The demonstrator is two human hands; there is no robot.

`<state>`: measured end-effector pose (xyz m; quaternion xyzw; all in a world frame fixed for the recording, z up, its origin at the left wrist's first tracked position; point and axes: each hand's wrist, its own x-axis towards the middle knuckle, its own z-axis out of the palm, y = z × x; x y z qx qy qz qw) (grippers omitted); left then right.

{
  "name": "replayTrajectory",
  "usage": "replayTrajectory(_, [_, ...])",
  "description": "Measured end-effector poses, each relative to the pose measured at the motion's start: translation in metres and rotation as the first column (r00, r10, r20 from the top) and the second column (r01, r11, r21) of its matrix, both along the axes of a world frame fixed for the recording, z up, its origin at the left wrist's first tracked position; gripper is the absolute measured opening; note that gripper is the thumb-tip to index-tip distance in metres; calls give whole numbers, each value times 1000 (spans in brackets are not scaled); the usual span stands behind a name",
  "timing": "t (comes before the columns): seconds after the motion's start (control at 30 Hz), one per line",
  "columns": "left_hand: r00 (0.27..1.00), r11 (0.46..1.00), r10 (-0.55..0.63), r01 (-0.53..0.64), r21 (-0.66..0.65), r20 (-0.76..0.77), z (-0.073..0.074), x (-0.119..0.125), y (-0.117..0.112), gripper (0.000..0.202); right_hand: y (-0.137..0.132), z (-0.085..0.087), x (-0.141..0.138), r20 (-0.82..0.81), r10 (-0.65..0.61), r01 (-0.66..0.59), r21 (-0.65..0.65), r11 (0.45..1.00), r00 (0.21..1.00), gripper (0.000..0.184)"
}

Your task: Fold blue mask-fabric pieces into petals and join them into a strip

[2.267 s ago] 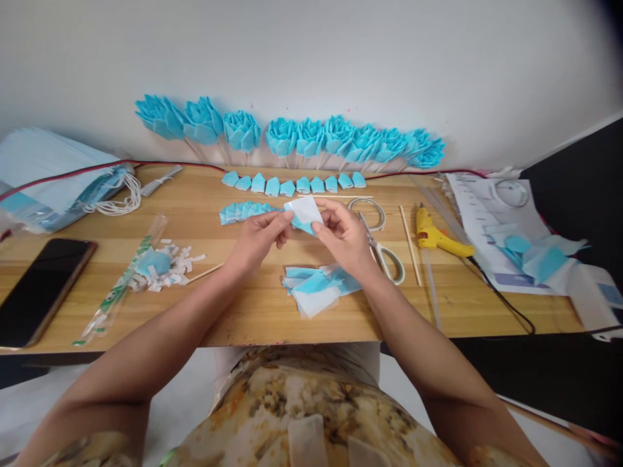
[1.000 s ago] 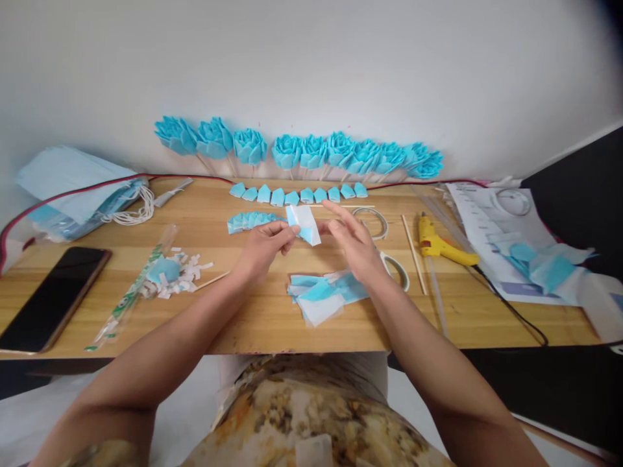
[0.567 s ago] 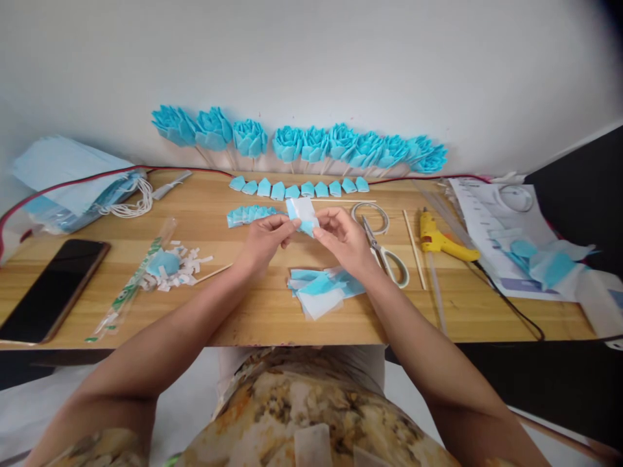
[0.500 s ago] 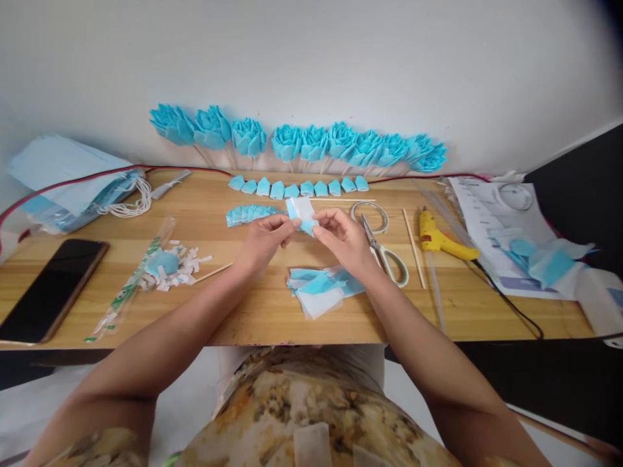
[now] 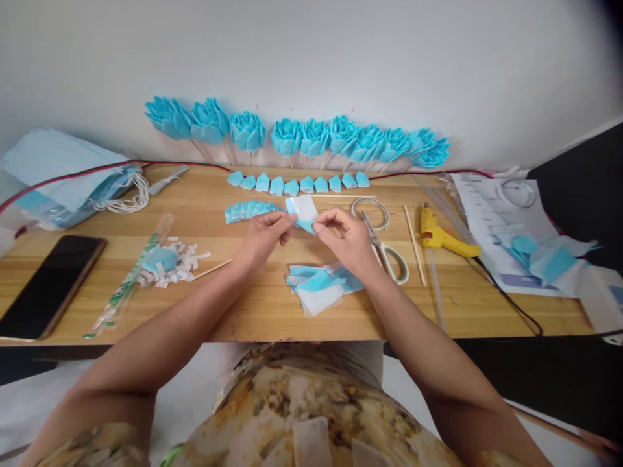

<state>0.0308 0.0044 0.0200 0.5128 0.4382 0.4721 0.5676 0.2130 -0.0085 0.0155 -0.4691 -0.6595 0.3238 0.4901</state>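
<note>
On the left of the table [image 5: 265, 314], a phone [image 5: 53, 285] is lying near the close edge, while a stack of pale blue sheets [image 5: 58, 159] is resting on the far side, with white cords [image 5: 126, 198] spilling out beside it. Right of the phone, white paper scraps [image 5: 187, 264] are lying around a blue bundle [image 5: 160, 258].

Farther right, the left hand [image 5: 260, 241] is gripping the lower left part of a small blue-and-white cloth piece [image 5: 304, 207], its fingers closing on it in a pinch. The cloth piece is sitting between the two hands over the middle of the table, just right of a row of overlapping folded pieces [image 5: 250, 211]. It is looking thin, soft and almost weightless, so it is probably creasing easily and offering little stiffness; pinching lightly at the lower corners or along the fold is seeming the safest hold, since hard tugging could be tearing it.

The right hand [image 5: 348, 241] is pinching the lower right corner between thumb and fingers. A pile of cut strips [image 5: 318, 288] is lying nearer, scissors [image 5: 387, 253] are resting just right of this hand, and a yellow glue gun [image 5: 440, 239] is lying beyond them.
</note>
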Motion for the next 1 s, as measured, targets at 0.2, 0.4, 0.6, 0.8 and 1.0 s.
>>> replayTrajectory(0.2, [996, 999, 11, -8, 35, -91, 0, 0, 1, 36, 1, -3, 0, -35, 9, -10, -46, 999, 999, 6])
replayTrajectory(0.4, [993, 998, -10, 17, 61, -119, 1, 1, -1, 38, 3, -4, -1, -121, -28, 14, -119, 993, 992, 10])
replayTrajectory(0.6, [997, 999, -9, 12, 35, -80, -3, 2, -1, 45, 4, -4, -2, -163, -12, -13, -149, 989, 986, 19])
replayTrajectory(0.8, [995, 996, -86, 87, 14, -58, -8, 2, 0, 40, 4, -4, -2, -169, 24, -49, -145, 988, 985, 36])
replayTrajectory(1.0, [989, 993, -114, 114, -4, -99, -5, 0, 1, 33, 5, -3, 2, -254, 109, -167, -218, 962, 961, 50])
